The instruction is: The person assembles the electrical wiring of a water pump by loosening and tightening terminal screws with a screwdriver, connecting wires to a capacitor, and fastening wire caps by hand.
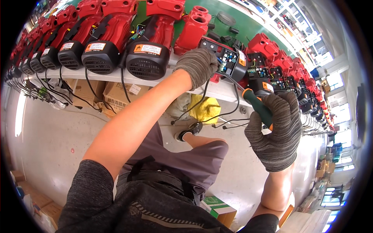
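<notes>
In my gloved right hand (278, 126) is a screwdriver (259, 108) with a dark green and orange handle. Its thin shaft points up and left at an opened control box (229, 62) of a red and black pump, where a circuit board and small wires show. My gloved left hand (197, 66) is closed against the near left side of this box. Its fingertips are turned away, so whatever they grip is hidden. A black lid-like panel with silver dots (211, 46) lies just beyond that hand.
Red pumps with black motor covers (147, 60) line the bench on the left. More pumps with exposed boards (268, 73) run off to the right. Black power cables (237, 101) hang over the bench's front edge. Cardboard boxes (122, 95) and a yellow bag (204, 108) sit underneath.
</notes>
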The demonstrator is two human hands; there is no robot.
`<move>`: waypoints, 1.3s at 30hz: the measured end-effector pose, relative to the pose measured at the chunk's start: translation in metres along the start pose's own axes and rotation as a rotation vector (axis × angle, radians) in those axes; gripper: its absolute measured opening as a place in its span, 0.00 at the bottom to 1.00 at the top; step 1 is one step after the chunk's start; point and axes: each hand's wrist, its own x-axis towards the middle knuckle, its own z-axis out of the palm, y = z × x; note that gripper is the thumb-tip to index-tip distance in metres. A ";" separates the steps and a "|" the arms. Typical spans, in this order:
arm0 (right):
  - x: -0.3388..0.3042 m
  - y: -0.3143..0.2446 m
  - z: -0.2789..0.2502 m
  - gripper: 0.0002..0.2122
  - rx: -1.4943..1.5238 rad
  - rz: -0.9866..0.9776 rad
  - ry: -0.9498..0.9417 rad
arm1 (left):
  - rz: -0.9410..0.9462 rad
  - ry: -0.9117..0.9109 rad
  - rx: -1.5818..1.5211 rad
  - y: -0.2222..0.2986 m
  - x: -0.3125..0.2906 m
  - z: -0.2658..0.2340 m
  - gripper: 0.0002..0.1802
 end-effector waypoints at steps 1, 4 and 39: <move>-0.002 0.000 0.001 0.17 0.014 0.039 0.007 | 0.001 -0.001 0.000 0.001 0.000 0.000 0.09; -0.001 0.000 0.000 0.16 0.016 0.092 0.017 | -0.028 -0.049 0.046 0.003 0.001 0.000 0.10; -0.001 0.006 0.004 0.15 -0.014 0.062 0.067 | -0.123 -0.063 0.066 0.008 0.021 0.008 0.10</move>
